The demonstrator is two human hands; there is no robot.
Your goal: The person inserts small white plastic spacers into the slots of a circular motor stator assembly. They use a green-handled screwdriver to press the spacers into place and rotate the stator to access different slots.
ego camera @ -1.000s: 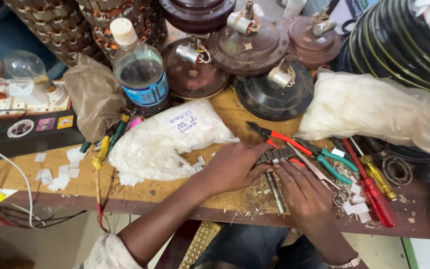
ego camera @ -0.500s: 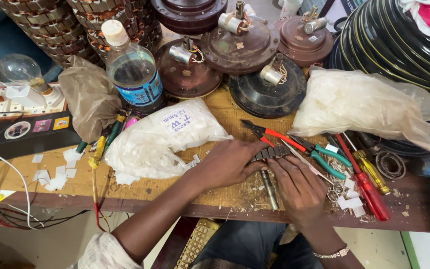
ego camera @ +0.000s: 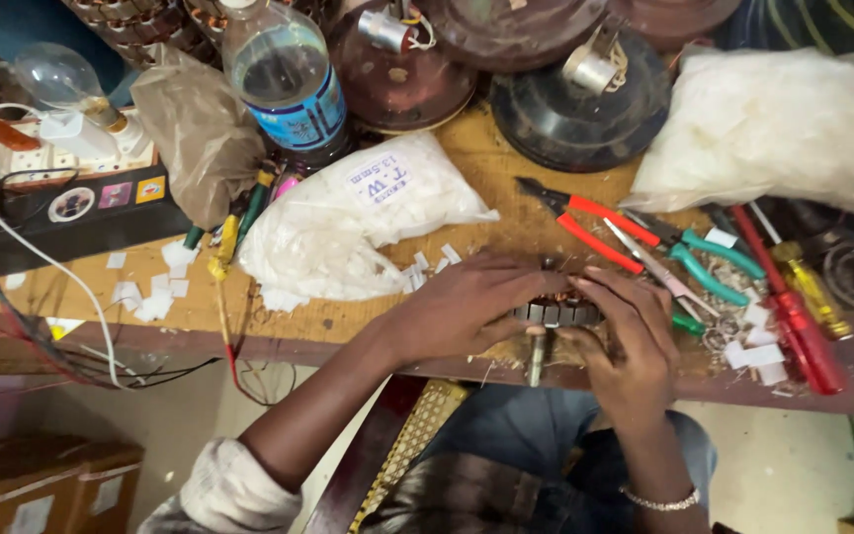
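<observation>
My left hand point(ego camera: 467, 302) and my right hand point(ego camera: 625, 336) both grip a small metal motor core point(ego camera: 557, 312) with copper winding, held at the front edge of the wooden workbench point(ego camera: 348, 316). A short steel shaft point(ego camera: 535, 358) sticks down from the core toward me. The fingers of both hands cover most of the core. Red-handled pliers point(ego camera: 585, 222) lie just behind the hands, and a teal-handled tool point(ego camera: 714, 262) lies to their right.
A white plastic bag of paper bits point(ego camera: 348, 227) lies left of the hands, a larger one point(ego camera: 773, 129) at back right. A water bottle point(ego camera: 284, 74), a light bulb point(ego camera: 56, 79), dark fan motor housings point(ego camera: 575, 109) and red and yellow screwdrivers point(ego camera: 793, 297) crowd the bench. Wires point(ego camera: 12, 257) hang at left.
The camera has come closer and lower over the bench. Both hands have closed in together around the motor core at the bench's front edge.
</observation>
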